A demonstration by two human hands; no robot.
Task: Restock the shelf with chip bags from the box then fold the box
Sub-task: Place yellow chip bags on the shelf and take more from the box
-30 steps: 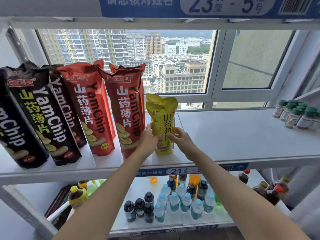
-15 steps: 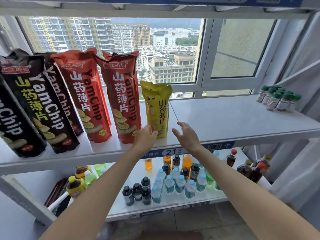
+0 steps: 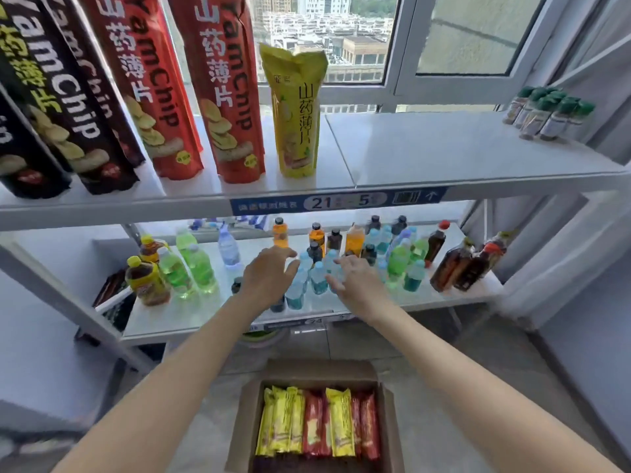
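Yellow bag (image 3: 296, 114) stands upright beside red bags (image 3: 218, 87) on shelf (image 3: 444, 155), faces forward; left hand (image 3: 269, 274) and right hand (image 3: 355, 278) empty, fingers relaxed, above box (image 3: 319, 421); likely reaching for stock.

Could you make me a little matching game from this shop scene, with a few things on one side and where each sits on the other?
Things:
1. tall yellow foil chip bag
2. open brown cardboard box
3. green-capped small glass jars
4. yellow-capped brown tea bottle

Places:
A. floor, below both hands
B. upper shelf, far right
C. lower shelf, left end
D. upper shelf, beside the red bags

Pairs: 1-D, 2-A, 3-B, 4-C
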